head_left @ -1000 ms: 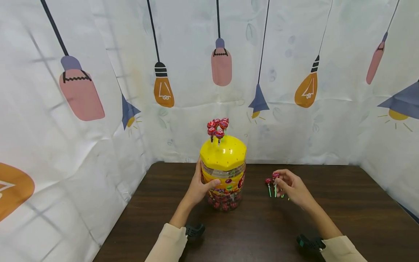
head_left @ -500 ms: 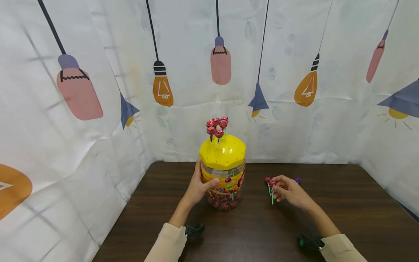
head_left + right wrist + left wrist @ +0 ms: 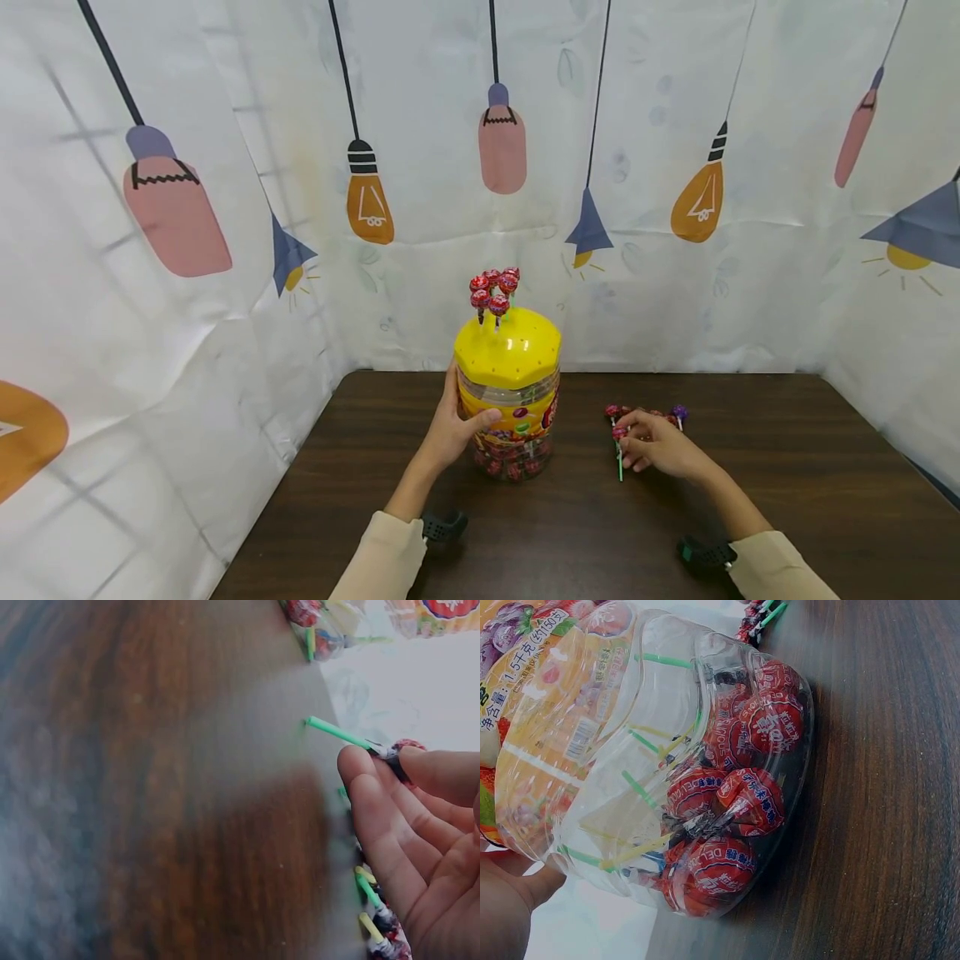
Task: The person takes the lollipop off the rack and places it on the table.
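Observation:
A clear jar of lollipops (image 3: 517, 450) with a yellow lid (image 3: 510, 350) stands upright on the table; several red lollipops (image 3: 498, 305) stick up from the lid. My left hand (image 3: 453, 429) grips the jar's left side, thumb across its label; the left wrist view shows wrapped red candies (image 3: 750, 799) inside. With thumb and fingers my right hand (image 3: 660, 446) pinches one red lollipop (image 3: 619, 432), its green stick (image 3: 337, 732) pointing down towards me in the head view. Behind that hand, more lollipops lie on the table, a purple one (image 3: 679, 412) at their right end.
The dark wooden table (image 3: 585, 542) reaches back to a white cloth (image 3: 420, 317) printed with hanging lamps. Dark bands sit on both wrists, and more cloth hangs at the left and right sides.
My right hand has drawn the pinched lollipop nearer and slightly left, away from the others, uncovering the purple one. The left hand keeps its grip on the jar.

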Action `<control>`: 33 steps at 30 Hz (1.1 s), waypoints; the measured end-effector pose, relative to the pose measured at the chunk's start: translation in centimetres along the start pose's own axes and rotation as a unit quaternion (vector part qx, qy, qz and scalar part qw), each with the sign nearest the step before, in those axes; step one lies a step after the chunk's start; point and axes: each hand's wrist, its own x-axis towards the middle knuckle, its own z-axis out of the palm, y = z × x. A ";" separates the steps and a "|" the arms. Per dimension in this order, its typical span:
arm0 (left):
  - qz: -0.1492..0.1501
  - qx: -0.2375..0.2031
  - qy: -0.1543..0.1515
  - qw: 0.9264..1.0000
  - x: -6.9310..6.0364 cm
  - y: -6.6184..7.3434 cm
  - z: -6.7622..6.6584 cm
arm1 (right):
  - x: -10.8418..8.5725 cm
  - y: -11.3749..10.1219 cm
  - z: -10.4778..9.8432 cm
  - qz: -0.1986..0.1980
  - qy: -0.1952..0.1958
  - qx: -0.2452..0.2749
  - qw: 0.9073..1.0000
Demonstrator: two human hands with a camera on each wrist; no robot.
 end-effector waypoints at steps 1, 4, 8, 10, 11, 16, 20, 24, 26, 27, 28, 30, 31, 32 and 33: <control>0.000 0.001 0.000 1.000 0.0 0.0 0.0 | 0.0 0.0 0.1 0.003 -0.004 -0.001 1.000; -0.001 0.003 -0.001 1.000 0.0 -0.2 0.0 | 0.1 0.1 0.2 0.013 -0.011 -0.007 1.000; -0.003 0.002 -0.003 1.000 0.0 -0.3 0.0 | 0.0 0.1 0.2 0.028 -0.013 -0.019 0.999; -0.003 0.002 -0.003 1.000 0.0 -0.3 0.0 | 0.0 0.1 0.2 0.032 -0.013 -0.025 0.999; -0.004 0.002 -0.003 1.000 0.0 -0.4 0.0 | 0.0 0.1 0.2 0.037 -0.012 -0.028 0.999; -0.002 0.007 -0.001 1.000 -0.1 -0.3 0.0 | -0.1 -0.1 0.2 0.040 -0.016 -0.037 0.998; -0.006 0.008 0.000 1.000 -0.1 -0.1 0.1 | -0.2 -0.3 0.3 0.044 -0.016 -0.039 0.998; -0.011 0.004 0.001 1.000 -0.1 0.1 0.1 | -0.1 -0.4 0.4 0.045 -0.014 -0.036 0.998; -0.012 0.002 0.001 1.000 -0.1 0.2 0.1 | -0.1 -0.3 0.4 0.043 -0.014 -0.036 0.998; -0.011 0.001 0.002 1.000 -0.1 0.3 0.1 | -0.1 -0.3 0.4 0.041 -0.014 -0.035 0.998; -0.012 0.001 0.002 1.000 -0.1 0.3 0.1 | -0.1 -0.3 0.4 0.043 -0.013 -0.034 0.998; -0.014 0.000 0.002 1.000 0.0 0.3 0.1 | 0.0 -0.2 0.4 0.045 -0.011 -0.040 0.998; -0.013 0.000 0.003 1.000 0.0 0.4 0.1 | 0.0 -0.2 0.4 0.046 -0.011 -0.043 0.998; -0.011 0.001 0.003 1.000 -0.1 0.4 0.1 | 0.1 -0.2 0.4 0.046 -0.011 -0.047 0.998; -0.011 0.001 0.002 1.000 -0.1 0.3 0.1 | 0.1 -0.2 0.4 0.047 -0.011 -0.050 0.998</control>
